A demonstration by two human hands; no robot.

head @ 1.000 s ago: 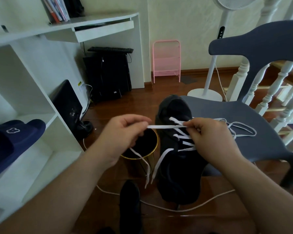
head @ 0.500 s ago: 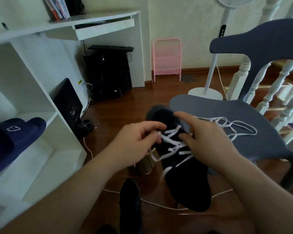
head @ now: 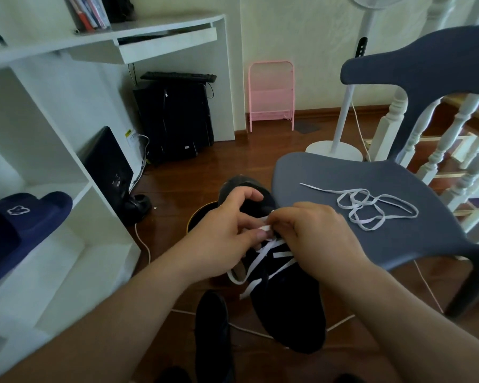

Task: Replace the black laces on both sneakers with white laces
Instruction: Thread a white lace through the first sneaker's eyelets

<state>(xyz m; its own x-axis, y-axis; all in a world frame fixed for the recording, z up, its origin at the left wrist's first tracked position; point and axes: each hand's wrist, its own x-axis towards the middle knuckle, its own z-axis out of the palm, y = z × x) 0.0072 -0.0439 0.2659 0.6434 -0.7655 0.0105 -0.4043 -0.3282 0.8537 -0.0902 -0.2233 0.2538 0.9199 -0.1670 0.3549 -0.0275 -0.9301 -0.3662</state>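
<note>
Black sneaker (head: 288,305) held between floor and chair (head: 371,217). Left hand (head: 224,239) and right hand (head: 318,239) both pinch the white lace (head: 263,261) at the upper eyelets. Advice: keep lace flat, even tension. Spare lace (head: 371,208) on chair seat.

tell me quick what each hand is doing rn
Left hand: closed, pinching the white lace on the black sneaker.
Right hand: closed, fingers curled at the same lace.
</note>
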